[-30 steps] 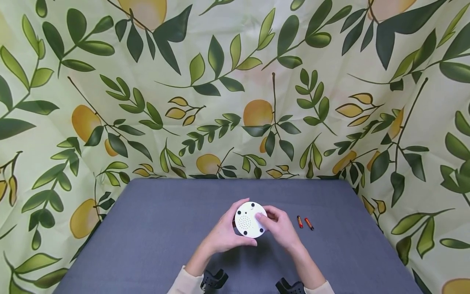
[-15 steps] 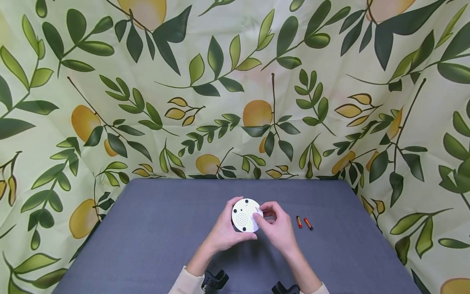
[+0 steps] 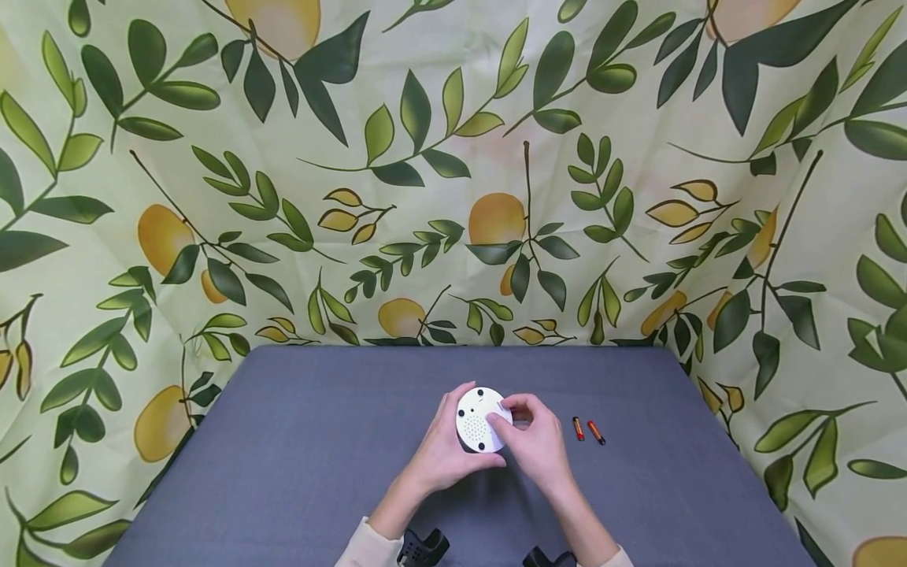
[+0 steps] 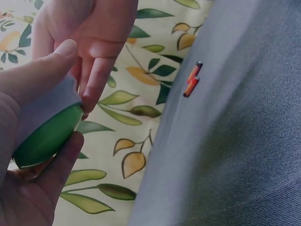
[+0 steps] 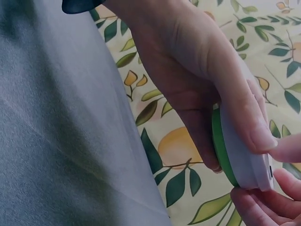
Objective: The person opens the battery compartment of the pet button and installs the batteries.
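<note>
Behind everything hangs a pale cloth [image 3: 397, 197] printed with leaves and fruit, and in front of it is a grey-blue table [image 3: 319, 441]. Over the table, the left hand [image 3: 442, 450] curls fingers and thumb round the left edge of a round device [image 3: 476, 431]; the right hand [image 3: 540, 445] pinches its right edge, thumb on the white face. The device has a green side. Two red-and-black batteries [image 3: 579, 428] lie to the right, near each other.

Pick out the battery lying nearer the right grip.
The left battery in the head view: it lies between the right grip and the other battery, which is farther right and slants more.
</note>
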Action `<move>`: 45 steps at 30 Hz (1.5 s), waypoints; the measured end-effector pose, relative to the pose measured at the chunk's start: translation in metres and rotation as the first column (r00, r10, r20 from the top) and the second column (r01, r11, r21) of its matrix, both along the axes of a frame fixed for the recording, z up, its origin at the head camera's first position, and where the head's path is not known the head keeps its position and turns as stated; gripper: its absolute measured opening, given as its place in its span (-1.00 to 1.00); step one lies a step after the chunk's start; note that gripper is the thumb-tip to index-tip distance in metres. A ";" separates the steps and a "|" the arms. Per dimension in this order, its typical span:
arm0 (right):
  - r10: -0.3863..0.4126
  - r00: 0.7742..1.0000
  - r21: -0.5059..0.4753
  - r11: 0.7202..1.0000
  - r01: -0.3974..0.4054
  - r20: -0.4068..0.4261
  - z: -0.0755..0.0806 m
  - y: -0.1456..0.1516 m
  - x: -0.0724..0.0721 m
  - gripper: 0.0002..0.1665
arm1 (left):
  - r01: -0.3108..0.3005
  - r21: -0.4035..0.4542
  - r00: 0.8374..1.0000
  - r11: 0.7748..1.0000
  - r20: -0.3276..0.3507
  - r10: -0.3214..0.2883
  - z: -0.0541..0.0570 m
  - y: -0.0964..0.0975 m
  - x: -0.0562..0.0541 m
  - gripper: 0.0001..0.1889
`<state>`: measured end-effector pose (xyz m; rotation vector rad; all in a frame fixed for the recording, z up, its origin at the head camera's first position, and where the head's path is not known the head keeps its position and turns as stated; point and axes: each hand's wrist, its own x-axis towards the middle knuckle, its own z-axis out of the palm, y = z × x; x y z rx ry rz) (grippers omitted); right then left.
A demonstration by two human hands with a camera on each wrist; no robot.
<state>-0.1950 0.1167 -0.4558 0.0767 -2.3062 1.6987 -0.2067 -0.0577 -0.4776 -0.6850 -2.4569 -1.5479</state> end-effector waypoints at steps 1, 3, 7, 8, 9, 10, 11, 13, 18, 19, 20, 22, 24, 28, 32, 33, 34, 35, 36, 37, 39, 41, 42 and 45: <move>-0.004 1.000 -0.008 1.000 0.004 0.010 0.000 0.000 0.000 -0.65 | -0.002 0.001 1.000 1.000 -0.003 0.002 0.000 0.000 0.000 0.14; -0.012 1.000 -0.022 1.000 0.013 0.028 0.000 -0.001 0.000 -0.65 | -0.007 -0.001 1.000 1.000 -0.011 0.007 0.000 0.001 0.000 0.14; -0.035 0.998 -0.034 0.999 0.036 0.053 0.000 -0.002 0.000 -0.66 | -0.025 -0.016 0.999 1.000 -0.027 0.024 -0.001 0.004 0.001 0.13; -0.039 0.998 -0.035 0.999 0.041 0.058 0.000 -0.003 -0.001 -0.66 | -0.030 -0.020 0.999 0.999 -0.032 0.029 -0.001 0.004 0.001 0.13; -0.042 0.997 -0.035 0.998 0.044 0.062 0.000 -0.003 -0.001 -0.66 | -0.035 -0.024 0.999 0.999 -0.036 0.034 -0.001 0.005 0.001 0.13; -0.046 0.997 -0.033 0.998 0.048 0.066 0.000 -0.003 -0.001 -0.67 | -0.040 -0.029 0.998 0.999 -0.042 0.038 -0.002 0.005 0.001 0.12; -0.047 0.996 -0.033 0.998 0.049 0.072 0.000 -0.003 -0.001 -0.67 | -0.043 -0.032 0.998 0.999 -0.050 0.042 -0.002 0.006 0.001 0.12; -0.049 0.995 -0.033 0.998 0.052 0.083 -0.001 -0.003 -0.001 -0.67 | -0.048 -0.036 0.997 0.998 -0.058 0.046 -0.003 0.006 0.002 0.11; -0.051 0.994 -0.019 0.998 0.053 0.097 -0.003 -0.003 -0.003 -0.70 | -0.048 -0.043 0.997 0.998 -0.057 0.046 -0.003 0.007 0.003 0.09; -0.053 0.994 -0.018 0.998 0.055 0.095 -0.003 -0.003 -0.003 -0.70 | -0.049 -0.043 0.997 0.998 -0.056 0.047 -0.003 0.007 0.003 0.09; -0.054 0.994 -0.017 0.998 0.056 0.094 -0.003 -0.003 -0.002 -0.70 | -0.051 -0.042 0.997 0.998 -0.057 0.049 -0.003 0.008 0.003 0.08; -0.061 0.994 -0.020 0.998 0.063 0.088 -0.003 -0.005 -0.002 -0.68 | -0.059 -0.043 0.996 0.997 -0.064 0.057 -0.003 0.008 0.002 0.08; -0.066 0.995 -0.024 0.997 0.068 0.081 -0.003 -0.006 -0.001 -0.66 | -0.068 -0.042 0.996 0.997 -0.059 0.065 -0.003 0.008 0.002 0.08; -0.075 0.995 -0.029 0.997 0.077 0.072 -0.004 -0.008 0.000 -0.65 | -0.075 -0.041 0.997 0.996 -0.039 0.073 -0.003 0.008 0.002 0.08; -0.078 0.995 -0.027 0.996 0.080 0.057 -0.007 -0.010 0.000 -0.66 | -0.082 -0.046 0.996 0.996 -0.028 0.080 -0.002 0.008 0.003 0.08; -0.077 0.996 -0.025 0.997 0.079 0.052 -0.007 -0.011 0.001 -0.65 | -0.085 -0.048 0.996 0.995 -0.026 0.084 -0.002 0.008 0.003 0.08; -0.078 0.996 -0.024 0.997 0.079 0.047 -0.007 -0.011 0.001 -0.65 | -0.088 -0.048 0.996 0.995 -0.027 0.087 -0.002 0.007 0.003 0.08; -0.079 0.996 -0.022 0.997 0.080 0.043 -0.008 -0.012 0.001 -0.65 | -0.091 -0.048 0.996 0.995 -0.028 0.089 -0.002 0.007 0.002 0.08; -0.079 0.996 -0.019 0.997 0.080 0.043 -0.008 -0.012 0.001 -0.63 | -0.092 -0.048 0.995 0.995 -0.030 0.090 -0.003 0.007 0.002 0.08; -0.078 0.996 -0.017 0.997 0.079 0.043 -0.008 -0.012 0.002 -0.62 | -0.092 -0.049 0.995 0.995 -0.030 0.090 -0.003 0.007 0.002 0.08; -0.077 0.996 -0.010 0.997 0.078 0.045 -0.008 -0.012 0.002 -0.61 | -0.093 -0.051 0.995 0.994 -0.030 0.091 -0.004 0.007 0.002 0.08; -0.077 0.996 -0.003 0.997 0.077 0.047 -0.009 -0.012 0.002 -0.61 | -0.090 -0.052 0.996 0.995 -0.032 0.088 -0.004 0.007 0.002 0.08; -0.076 0.996 0.002 0.997 0.076 0.045 -0.009 -0.011 0.002 -0.60 | -0.089 -0.053 0.996 0.995 -0.032 0.087 -0.004 0.007 0.002 0.08; -0.080 0.997 0.017 0.997 0.080 0.020 -0.009 -0.009 0.000 -0.61 | -0.082 -0.055 0.996 0.995 -0.028 0.081 -0.004 0.007 0.002 0.09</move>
